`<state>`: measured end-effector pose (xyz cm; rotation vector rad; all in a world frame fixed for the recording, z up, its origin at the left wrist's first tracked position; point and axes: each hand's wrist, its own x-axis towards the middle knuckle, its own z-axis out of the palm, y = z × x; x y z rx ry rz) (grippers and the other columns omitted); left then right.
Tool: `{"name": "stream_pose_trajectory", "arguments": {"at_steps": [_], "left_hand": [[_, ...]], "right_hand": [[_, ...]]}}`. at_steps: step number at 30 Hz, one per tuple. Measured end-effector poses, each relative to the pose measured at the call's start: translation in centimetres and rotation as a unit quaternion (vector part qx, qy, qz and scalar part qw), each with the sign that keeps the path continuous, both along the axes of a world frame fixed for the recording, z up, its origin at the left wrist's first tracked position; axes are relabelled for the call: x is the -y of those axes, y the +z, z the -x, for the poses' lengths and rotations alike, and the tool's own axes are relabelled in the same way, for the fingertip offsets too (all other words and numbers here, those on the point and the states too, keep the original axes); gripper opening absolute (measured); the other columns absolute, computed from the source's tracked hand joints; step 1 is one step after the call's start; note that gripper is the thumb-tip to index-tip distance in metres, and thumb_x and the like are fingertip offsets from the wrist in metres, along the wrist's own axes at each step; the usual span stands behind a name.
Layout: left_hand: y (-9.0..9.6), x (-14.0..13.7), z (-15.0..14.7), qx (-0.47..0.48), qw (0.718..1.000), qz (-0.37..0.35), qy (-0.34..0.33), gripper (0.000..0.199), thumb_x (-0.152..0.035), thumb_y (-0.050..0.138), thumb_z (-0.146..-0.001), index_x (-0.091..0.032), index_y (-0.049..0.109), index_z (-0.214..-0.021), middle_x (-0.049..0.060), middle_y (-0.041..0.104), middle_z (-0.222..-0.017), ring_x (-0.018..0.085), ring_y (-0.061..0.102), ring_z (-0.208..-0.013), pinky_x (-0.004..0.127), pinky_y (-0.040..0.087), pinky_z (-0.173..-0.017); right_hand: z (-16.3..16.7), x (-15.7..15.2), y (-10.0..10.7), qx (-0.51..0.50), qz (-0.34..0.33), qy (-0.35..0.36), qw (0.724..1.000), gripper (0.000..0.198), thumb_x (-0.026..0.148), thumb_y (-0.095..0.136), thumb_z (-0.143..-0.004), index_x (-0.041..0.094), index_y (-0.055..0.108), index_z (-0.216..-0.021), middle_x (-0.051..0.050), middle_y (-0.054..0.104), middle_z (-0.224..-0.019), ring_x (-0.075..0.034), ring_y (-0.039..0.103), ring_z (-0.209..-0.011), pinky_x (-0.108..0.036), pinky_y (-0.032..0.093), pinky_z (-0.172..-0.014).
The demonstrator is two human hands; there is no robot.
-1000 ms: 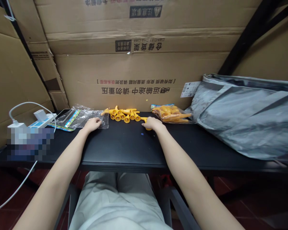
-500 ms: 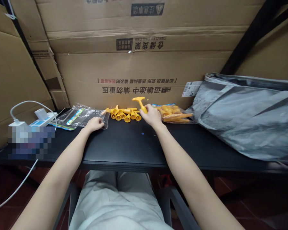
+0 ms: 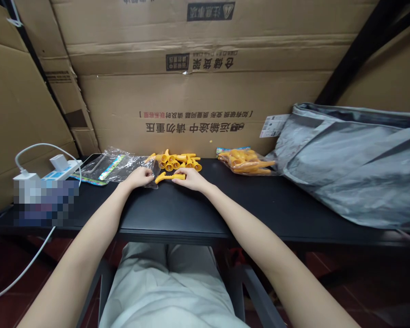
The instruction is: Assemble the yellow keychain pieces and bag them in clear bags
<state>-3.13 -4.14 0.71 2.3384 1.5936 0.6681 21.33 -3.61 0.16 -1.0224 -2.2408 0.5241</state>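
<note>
My right hand point(image 3: 190, 178) holds a yellow plastic piece point(image 3: 166, 176) low over the black table point(image 3: 205, 205), its curved end pointing left toward an empty clear plastic bag point(image 3: 123, 165). My left hand point(image 3: 139, 176) pinches the near right edge of that bag. Just behind both hands lies a pile of the same yellow pieces point(image 3: 177, 161). A sealed bag of yellow pieces point(image 3: 246, 161) rests further right.
A white power strip with plugs and cable point(image 3: 56, 167) sits at the table's left end. A large grey bag point(image 3: 355, 159) covers the right end. Cardboard boxes point(image 3: 198, 91) stand close behind the table. My knees are below the front edge.
My right hand has carried the yellow piece from above the pile leftward and down, to the bag's edge beside my left hand. The left hand has stayed on the bag.
</note>
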Motion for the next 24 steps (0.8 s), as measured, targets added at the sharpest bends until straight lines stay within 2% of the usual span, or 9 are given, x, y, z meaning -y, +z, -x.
{"name": "stream_pose_trajectory", "arguments": {"at_steps": [6,8,11,16,19,24], "left_hand": [[0.0,0.2,-0.5,0.026,0.997,0.071,-0.018,0.016,-0.024,0.047,-0.062,-0.019,0.040,-0.048,-0.004,0.042,-0.046,0.009,0.038,-0.049,0.024,0.028,-0.051],[0.1,0.3,-0.6,0.055,0.993,0.098,-0.029,0.016,-0.025,0.047,-0.062,-0.019,0.040,-0.048,-0.004,0.040,-0.046,0.009,0.037,-0.048,0.024,0.027,-0.050],[0.1,0.5,-0.5,0.101,0.986,0.124,-0.034,0.019,-0.030,0.048,-0.062,-0.019,0.040,-0.049,-0.005,0.037,-0.046,0.008,0.034,-0.046,0.023,0.025,-0.048],[0.3,0.7,-0.3,0.129,0.985,0.107,-0.038,0.020,-0.029,0.046,-0.061,-0.019,0.035,-0.048,-0.006,0.032,-0.046,0.007,0.030,-0.046,0.022,0.023,-0.047],[0.5,0.7,-0.6,0.124,0.988,0.088,-0.037,0.021,-0.028,0.046,-0.060,-0.019,0.032,-0.047,-0.006,0.031,-0.045,0.007,0.028,-0.046,0.022,0.022,-0.047],[0.4,0.7,-1.2,0.121,0.988,0.092,-0.037,0.018,-0.028,0.046,-0.061,-0.018,0.039,-0.047,-0.005,0.037,-0.045,0.007,0.033,-0.047,0.022,0.024,-0.047]], "right_hand": [[0.1,0.3,0.8,-0.090,-0.053,-0.039,0.994,0.024,0.031,0.062,-0.080,0.016,0.066,-0.099,-0.007,0.069,-0.098,-0.019,0.064,-0.085,-0.032,0.048,-0.078],[0.1,0.3,0.8,-0.074,-0.071,-0.026,0.994,0.024,0.029,0.063,-0.080,0.016,0.066,-0.101,-0.008,0.069,-0.102,-0.020,0.064,-0.090,-0.033,0.048,-0.082],[0.1,0.0,0.5,0.001,-0.076,0.004,0.997,0.024,0.026,0.065,-0.080,0.015,0.067,-0.101,-0.009,0.070,-0.103,-0.021,0.064,-0.094,-0.035,0.047,-0.086],[-0.2,-0.3,0.0,0.078,-0.067,0.013,0.995,0.027,0.025,0.068,-0.080,0.013,0.068,-0.103,-0.011,0.070,-0.104,-0.023,0.064,-0.096,-0.034,0.046,-0.086],[0.0,-0.2,-0.1,0.077,-0.087,0.020,0.993,0.026,0.025,0.067,-0.081,0.015,0.068,-0.105,-0.010,0.070,-0.104,-0.022,0.064,-0.095,-0.034,0.046,-0.085],[1.4,0.3,-0.8,0.046,-0.140,0.026,0.989,0.026,0.026,0.066,-0.083,0.014,0.068,-0.105,-0.011,0.069,-0.101,-0.022,0.063,-0.094,-0.035,0.045,-0.085]]}}
